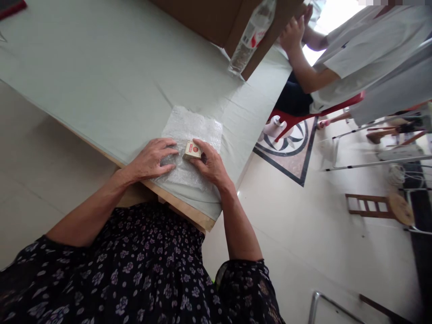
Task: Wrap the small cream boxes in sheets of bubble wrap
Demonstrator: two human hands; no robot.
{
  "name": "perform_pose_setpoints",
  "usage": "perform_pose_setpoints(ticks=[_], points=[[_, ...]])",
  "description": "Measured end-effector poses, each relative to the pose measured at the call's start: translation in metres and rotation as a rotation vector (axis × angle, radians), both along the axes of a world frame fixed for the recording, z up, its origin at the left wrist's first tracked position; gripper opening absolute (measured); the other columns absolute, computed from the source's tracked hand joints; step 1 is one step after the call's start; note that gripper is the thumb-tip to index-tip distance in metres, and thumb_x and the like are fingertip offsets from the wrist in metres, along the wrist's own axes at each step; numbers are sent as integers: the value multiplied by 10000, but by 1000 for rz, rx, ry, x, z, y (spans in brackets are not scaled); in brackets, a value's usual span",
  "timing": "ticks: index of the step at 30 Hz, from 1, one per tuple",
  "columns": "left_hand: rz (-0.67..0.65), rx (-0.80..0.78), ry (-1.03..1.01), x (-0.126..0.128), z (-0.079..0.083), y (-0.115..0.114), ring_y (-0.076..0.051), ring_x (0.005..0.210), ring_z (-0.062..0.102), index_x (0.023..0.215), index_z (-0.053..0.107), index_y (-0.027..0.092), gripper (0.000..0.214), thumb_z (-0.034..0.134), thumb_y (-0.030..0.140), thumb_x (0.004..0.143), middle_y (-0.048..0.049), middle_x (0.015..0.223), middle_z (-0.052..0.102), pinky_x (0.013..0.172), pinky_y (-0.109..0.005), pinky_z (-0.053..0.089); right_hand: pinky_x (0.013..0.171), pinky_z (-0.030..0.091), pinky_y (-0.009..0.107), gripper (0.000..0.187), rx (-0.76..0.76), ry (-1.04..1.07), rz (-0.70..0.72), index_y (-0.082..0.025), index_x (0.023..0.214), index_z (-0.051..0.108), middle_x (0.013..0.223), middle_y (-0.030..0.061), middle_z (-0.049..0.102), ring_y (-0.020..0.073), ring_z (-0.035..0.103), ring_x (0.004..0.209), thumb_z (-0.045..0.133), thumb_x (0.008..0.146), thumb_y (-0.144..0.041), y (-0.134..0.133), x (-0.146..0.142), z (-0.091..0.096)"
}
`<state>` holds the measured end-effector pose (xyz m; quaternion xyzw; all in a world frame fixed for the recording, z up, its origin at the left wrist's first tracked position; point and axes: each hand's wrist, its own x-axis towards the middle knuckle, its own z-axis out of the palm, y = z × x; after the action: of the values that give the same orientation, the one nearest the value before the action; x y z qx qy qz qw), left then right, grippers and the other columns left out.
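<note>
A sheet of bubble wrap (192,128) lies near the front corner of a table covered in pale green cloth (111,72). On it sits a small beige box with a red mark (191,150). My left hand (151,159) rests flat on the near part of the wrap, fingers spread. My right hand (211,164) curls round the box's right side, fingers closed on it.
A brown cardboard box (222,20) and a lying plastic bottle (251,36) are at the table's far side. Another person in a white shirt (351,58) sits on a red chair (290,119) there. Metal racks (388,157) stand on the tiled floor to the right.
</note>
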<state>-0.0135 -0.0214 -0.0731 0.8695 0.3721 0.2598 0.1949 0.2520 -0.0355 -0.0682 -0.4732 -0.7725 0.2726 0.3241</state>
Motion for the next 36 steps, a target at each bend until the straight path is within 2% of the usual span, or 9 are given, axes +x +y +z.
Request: perform_pose_setpoints(ticks=[7, 19, 22, 25, 28, 30, 32, 36], points=[[-10, 1, 17, -1, 1, 1, -362, 1394, 596, 1249, 760, 210, 391, 698, 389, 908, -154, 1471, 659, 1209, -556, 451, 1141, 499, 491, 566, 28, -30, -2, -241, 1477, 592, 1430, 108, 706, 297, 640, 1327, 704, 922, -224, 1, -1, -2], [9, -67, 20, 1, 8, 2, -345, 1410, 586, 1227, 770, 259, 379, 695, 400, 883, -114, 1470, 672, 1225, -550, 439, 1155, 493, 514, 584, -3, -69, -29, -252, 1487, 579, 1440, 104, 701, 305, 632, 1339, 703, 918, -219, 1, -5, 1], [-4, -92, 14, 0, 12, 1, -347, 1418, 582, 1247, 761, 246, 401, 694, 391, 879, -118, 1479, 666, 1233, -553, 436, 1173, 478, 531, 619, -4, -77, -39, -263, 1520, 548, 1481, 114, 665, 312, 607, 1372, 697, 921, -225, -1, -6, 3], [0, -128, 3, -6, 20, -4, -341, 1418, 585, 1305, 733, 230, 451, 676, 428, 904, -126, 1497, 655, 1234, -550, 446, 1191, 448, 571, 654, 68, -91, -124, -291, 1554, 505, 1561, 125, 590, 338, 554, 1430, 709, 933, -293, -17, -2, 12], [29, -148, 2, -18, 30, -13, -343, 1424, 579, 1333, 719, 224, 477, 663, 472, 929, -135, 1508, 646, 1228, -551, 459, 1158, 454, 579, 552, 185, -120, -171, -283, 1490, 560, 1494, 134, 636, 350, 583, 1381, 701, 965, -376, -47, 5, 24], [28, -157, 11, -26, 35, -19, -347, 1415, 585, 1332, 721, 232, 470, 669, 482, 938, -133, 1500, 651, 1223, -548, 468, 1100, 484, 556, 450, 196, -193, -85, -286, 1405, 622, 1411, 117, 697, 339, 629, 1305, 704, 976, -395, -68, 8, 27], [11, -157, 24, -31, 37, -23, -351, 1402, 593, 1328, 722, 247, 460, 680, 487, 937, -127, 1494, 652, 1217, -545, 476, 1076, 485, 555, 380, 193, -294, -19, -286, 1317, 671, 1418, 114, 705, 348, 634, 1291, 738, 956, -384, -85, 6, 25], [-40, -113, 68, -27, 36, -31, -374, 1434, 561, 1355, 699, 264, 503, 738, 467, 896, -130, 1552, 598, 1223, -569, 456, 1058, 467, 542, 136, 223, -371, -56, -254, 1119, 725, 1400, 124, 729, 335, 648, 1270, 647, 1012, -281, -91, -5, 13]])
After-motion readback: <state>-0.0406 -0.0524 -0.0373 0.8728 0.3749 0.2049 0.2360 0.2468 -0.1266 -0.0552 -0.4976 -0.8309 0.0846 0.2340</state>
